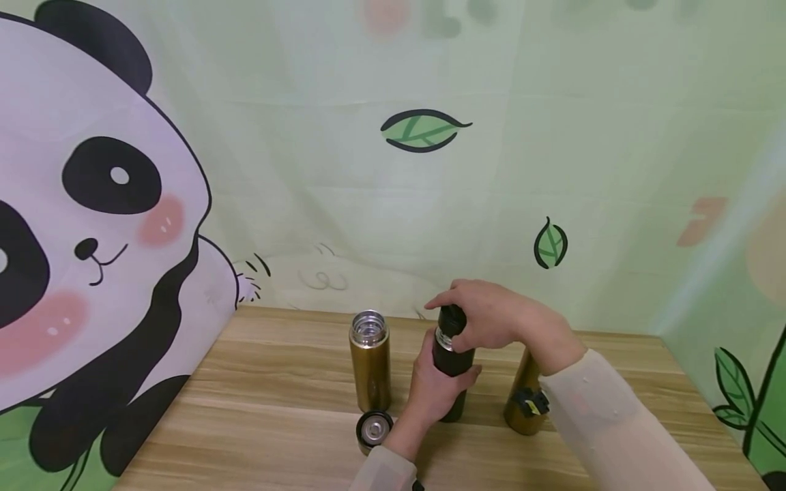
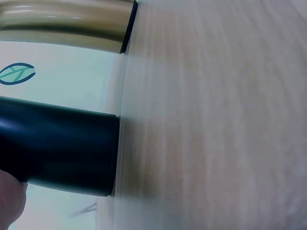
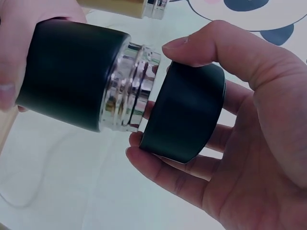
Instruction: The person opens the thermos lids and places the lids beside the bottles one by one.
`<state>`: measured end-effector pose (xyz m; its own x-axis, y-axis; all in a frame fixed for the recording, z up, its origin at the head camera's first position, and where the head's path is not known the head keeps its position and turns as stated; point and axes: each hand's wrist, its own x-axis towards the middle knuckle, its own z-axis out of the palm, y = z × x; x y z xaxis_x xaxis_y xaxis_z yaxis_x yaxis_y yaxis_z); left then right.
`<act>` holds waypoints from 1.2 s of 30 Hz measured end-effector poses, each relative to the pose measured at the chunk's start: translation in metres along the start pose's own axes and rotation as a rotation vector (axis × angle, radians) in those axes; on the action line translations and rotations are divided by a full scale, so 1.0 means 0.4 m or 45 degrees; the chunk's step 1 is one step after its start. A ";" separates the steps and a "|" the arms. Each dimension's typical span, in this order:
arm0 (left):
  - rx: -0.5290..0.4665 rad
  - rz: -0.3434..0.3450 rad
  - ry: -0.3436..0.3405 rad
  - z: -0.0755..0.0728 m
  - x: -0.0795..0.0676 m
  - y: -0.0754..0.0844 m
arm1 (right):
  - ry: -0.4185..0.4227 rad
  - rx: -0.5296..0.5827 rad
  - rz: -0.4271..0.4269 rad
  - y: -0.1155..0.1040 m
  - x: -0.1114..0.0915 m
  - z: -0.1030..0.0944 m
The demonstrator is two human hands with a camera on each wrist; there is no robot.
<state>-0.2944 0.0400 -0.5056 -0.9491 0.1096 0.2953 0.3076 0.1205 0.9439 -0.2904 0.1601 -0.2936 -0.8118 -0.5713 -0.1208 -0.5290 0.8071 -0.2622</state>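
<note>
A black thermos [image 1: 454,363] stands on the table, gripped round its body by my left hand [image 1: 433,384]. Above it, my right hand [image 1: 492,315] holds the black lid [image 3: 188,111] between thumb and fingers. In the right wrist view the lid is tilted and sits just off the shiny metal neck [image 3: 128,88], with a narrow gap on show. The left wrist view shows the lower part of the black thermos [image 2: 62,148] and a bit of a finger. To the left stands a gold thermos [image 1: 370,368] without a lid, its steel mouth uncovered.
A loose black lid [image 1: 375,429] lies with its inside up in front of the open gold thermos. Another gold thermos [image 1: 522,402] stands at the right, its top hidden behind my right arm. The wooden table [image 1: 276,395] meets a printed panda backdrop [image 1: 319,170] at the back.
</note>
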 end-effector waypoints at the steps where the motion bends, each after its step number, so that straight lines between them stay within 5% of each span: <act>1: 0.003 0.000 0.000 0.000 0.000 0.000 | 0.005 0.007 0.006 0.001 -0.001 -0.001; 36: 0.013 -0.010 0.019 -0.001 -0.002 0.000 | 0.260 0.244 -0.046 0.039 -0.059 0.001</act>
<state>-0.2936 0.0397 -0.5059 -0.9524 0.0936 0.2903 0.3008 0.1315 0.9446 -0.2792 0.1860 -0.2952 -0.8366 -0.5415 0.0823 -0.5177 0.7327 -0.4418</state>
